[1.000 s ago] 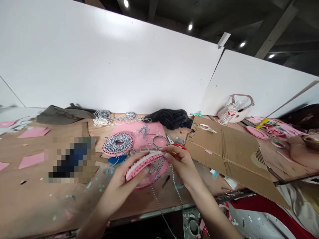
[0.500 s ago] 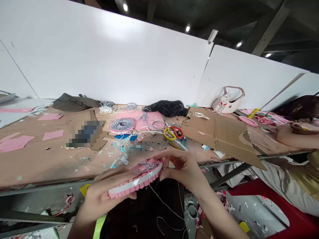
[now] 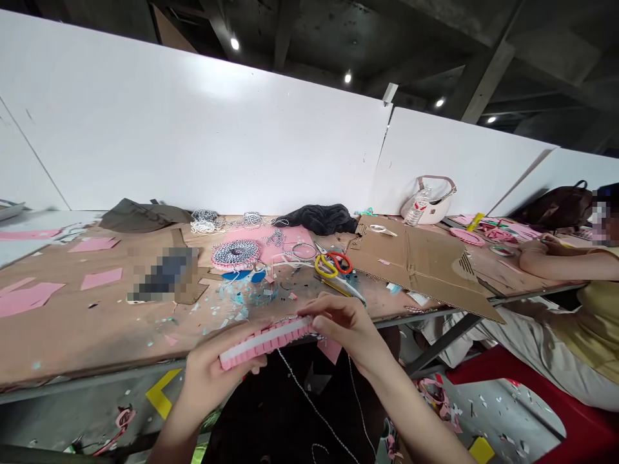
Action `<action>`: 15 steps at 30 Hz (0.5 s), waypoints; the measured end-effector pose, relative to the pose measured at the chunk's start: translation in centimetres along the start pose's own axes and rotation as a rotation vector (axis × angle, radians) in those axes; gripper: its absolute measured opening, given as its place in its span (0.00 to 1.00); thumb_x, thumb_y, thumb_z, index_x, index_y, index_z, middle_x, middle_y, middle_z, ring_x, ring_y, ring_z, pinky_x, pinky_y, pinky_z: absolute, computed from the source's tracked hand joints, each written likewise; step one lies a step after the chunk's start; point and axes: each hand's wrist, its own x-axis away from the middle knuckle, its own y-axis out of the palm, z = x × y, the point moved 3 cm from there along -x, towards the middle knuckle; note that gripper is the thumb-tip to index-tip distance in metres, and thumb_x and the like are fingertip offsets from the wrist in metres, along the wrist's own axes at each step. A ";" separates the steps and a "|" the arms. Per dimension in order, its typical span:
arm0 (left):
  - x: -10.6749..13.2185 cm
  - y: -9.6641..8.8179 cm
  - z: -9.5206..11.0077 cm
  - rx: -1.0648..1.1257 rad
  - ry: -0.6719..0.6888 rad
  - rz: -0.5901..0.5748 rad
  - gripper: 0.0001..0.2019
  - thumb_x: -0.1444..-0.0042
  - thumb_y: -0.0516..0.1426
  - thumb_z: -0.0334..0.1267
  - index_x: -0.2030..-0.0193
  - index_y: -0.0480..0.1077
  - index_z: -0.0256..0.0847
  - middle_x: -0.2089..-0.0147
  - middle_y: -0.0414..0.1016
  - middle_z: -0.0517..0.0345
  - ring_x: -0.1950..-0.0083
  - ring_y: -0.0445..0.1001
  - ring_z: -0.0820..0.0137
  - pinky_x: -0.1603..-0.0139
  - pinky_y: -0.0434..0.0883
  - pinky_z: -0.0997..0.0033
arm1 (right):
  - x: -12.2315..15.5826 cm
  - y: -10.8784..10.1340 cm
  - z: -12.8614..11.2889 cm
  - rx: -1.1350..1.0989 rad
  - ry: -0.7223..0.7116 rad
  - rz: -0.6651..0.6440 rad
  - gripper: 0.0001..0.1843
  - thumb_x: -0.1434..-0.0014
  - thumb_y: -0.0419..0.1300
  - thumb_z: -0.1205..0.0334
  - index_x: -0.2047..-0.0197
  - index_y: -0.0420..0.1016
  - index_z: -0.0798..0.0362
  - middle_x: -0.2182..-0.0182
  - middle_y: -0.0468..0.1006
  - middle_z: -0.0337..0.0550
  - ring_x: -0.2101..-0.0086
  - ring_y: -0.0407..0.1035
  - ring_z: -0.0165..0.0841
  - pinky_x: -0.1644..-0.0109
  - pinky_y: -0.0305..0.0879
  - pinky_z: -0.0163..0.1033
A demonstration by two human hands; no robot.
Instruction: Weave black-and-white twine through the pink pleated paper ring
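Over my lap, at the table's front edge, a pink notched disc (image 3: 265, 343) is tilted so that its rim, with a white strip along it, faces me. My left hand (image 3: 207, 364) is wrapped round its left end, fingers above and below. At the right end, the thumb and fingers of my right hand (image 3: 345, 328) close on the disc's edge. Black-and-white cord (image 3: 309, 394) hangs from the disc over my dark clothing. Most of the disc's upper face is hidden by its tilt.
On the table lie another cord-wound pink disc (image 3: 236, 255), scissors (image 3: 333, 264) with yellow and red handles, flattened cardboard (image 3: 420, 258), a black cloth (image 3: 316, 219) and pink paper pieces (image 3: 101, 278). At right, a co-worker's arm (image 3: 565, 261) rests on the table beside a red chair (image 3: 503, 374).
The disc has tipped so its rim faces me more and its upper face shows less. My right thumb has moved up onto the rim. The camera view has shifted slightly.
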 end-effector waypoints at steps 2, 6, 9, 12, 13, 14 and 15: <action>0.0 0.9 -0.1 0.159 -0.212 0.040 0.14 0.43 0.65 0.36 0.50 0.81 0.54 0.64 0.84 0.62 0.82 0.73 0.76 0.79 0.71 0.77 | -0.2 -0.4 0.2 0.015 0.064 0.047 0.10 0.43 0.71 0.51 0.63 0.85 0.48 0.67 0.80 0.40 0.65 0.71 0.32 0.59 0.65 0.36; -0.4 2.3 -0.5 0.349 -0.469 0.046 0.14 0.43 0.65 0.42 0.50 0.80 0.46 0.75 0.78 0.63 0.85 0.70 0.76 0.84 0.61 0.78 | -1.4 -1.0 0.8 -0.026 0.125 0.108 0.14 0.46 0.72 0.51 0.72 0.81 0.54 0.75 0.75 0.37 0.72 0.66 0.28 0.66 0.61 0.33; -1.2 2.7 -1.2 0.471 -0.562 0.021 0.16 0.42 0.64 0.47 0.50 0.77 0.42 0.77 0.74 0.64 0.87 0.65 0.78 0.84 0.57 0.79 | -2.4 -1.4 1.5 -0.106 0.078 0.196 0.15 0.48 0.73 0.51 0.72 0.80 0.54 0.73 0.76 0.38 0.71 0.67 0.27 0.64 0.64 0.32; -1.7 2.7 -1.8 0.558 -0.619 0.018 0.14 0.42 0.64 0.50 0.62 0.76 0.40 0.77 0.72 0.65 0.88 0.61 0.83 0.83 0.52 0.80 | -3.1 -2.0 2.0 -0.194 0.034 0.285 0.18 0.46 0.71 0.45 0.67 0.77 0.51 0.67 0.77 0.38 0.67 0.71 0.29 0.58 0.70 0.35; -1.8 2.6 -1.9 0.574 -0.635 0.019 0.14 0.42 0.64 0.50 0.66 0.75 0.39 0.77 0.72 0.65 0.88 0.59 0.85 0.83 0.50 0.80 | -3.1 -2.4 2.0 -0.225 0.012 0.318 0.19 0.46 0.70 0.43 0.66 0.76 0.50 0.65 0.78 0.38 0.67 0.72 0.30 0.58 0.72 0.37; -1.8 2.5 -2.0 0.588 -0.652 0.018 0.16 0.43 0.64 0.50 0.70 0.73 0.39 0.76 0.71 0.65 0.88 0.58 0.86 0.83 0.48 0.79 | -3.1 -3.0 1.8 -0.243 -0.019 0.351 0.20 0.47 0.71 0.42 0.65 0.75 0.50 0.65 0.78 0.39 0.68 0.72 0.30 0.59 0.73 0.38; -1.8 2.4 -2.0 0.602 -0.667 0.016 0.16 0.44 0.65 0.50 0.71 0.72 0.39 0.76 0.71 0.65 0.88 0.57 0.86 0.83 0.47 0.79 | -3.0 -3.7 1.5 -0.246 -0.055 0.381 0.21 0.49 0.72 0.42 0.65 0.75 0.50 0.65 0.77 0.40 0.70 0.72 0.30 0.62 0.73 0.38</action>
